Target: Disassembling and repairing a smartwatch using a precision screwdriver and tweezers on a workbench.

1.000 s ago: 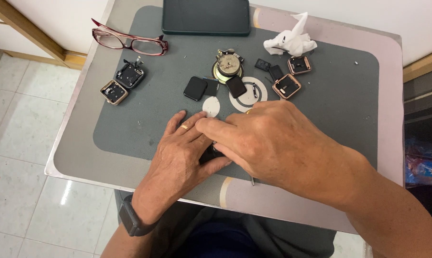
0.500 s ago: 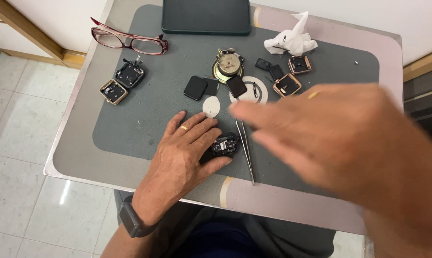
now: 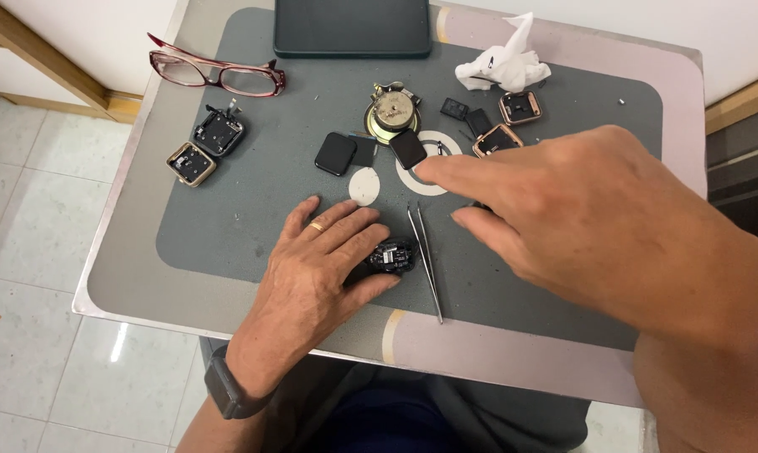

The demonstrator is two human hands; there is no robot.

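My left hand (image 3: pixel 316 268) lies flat on the grey work mat (image 3: pixel 228 226) near the table's front edge, fingers spread and pressed down, thumb and fingertips bracketing a small opened watch body (image 3: pixel 390 255); judged, the palm pins it so it cannot skate on the mat; my right hand (image 3: pixel 563 210) hovers over the mat's middle, empty, index finger extended and its tip touching or just above the white ring (image 3: pixel 430 170) printed there, beside a black square screen (image 3: pixel 408 149); whether it touches, I cannot tell; the other fingers curl loosely, nothing pinched. Steel tweezers (image 3: pixel 425 256) lie just right of the watch body, tips toward the ring, handle toward the front edge, probably set within easy reach of the right hand. Second black screen (image 3: pixel 336 153) and a white disc (image 3: pixel 364 185) sit left of the ring; a round brass mechanism (image 3: pixel 393 109) behind it; two copper-toned cases (image 3: pixel 498 139) toward the back right, near crumpled white tissue (image 3: pixel 500 63); two more opened cases (image 3: pixel 204 147) toward the left edge; red glasses (image 3: pixel 215 74) at the back-left corner; a dark tablet (image 3: pixel 352 27) along the back edge.
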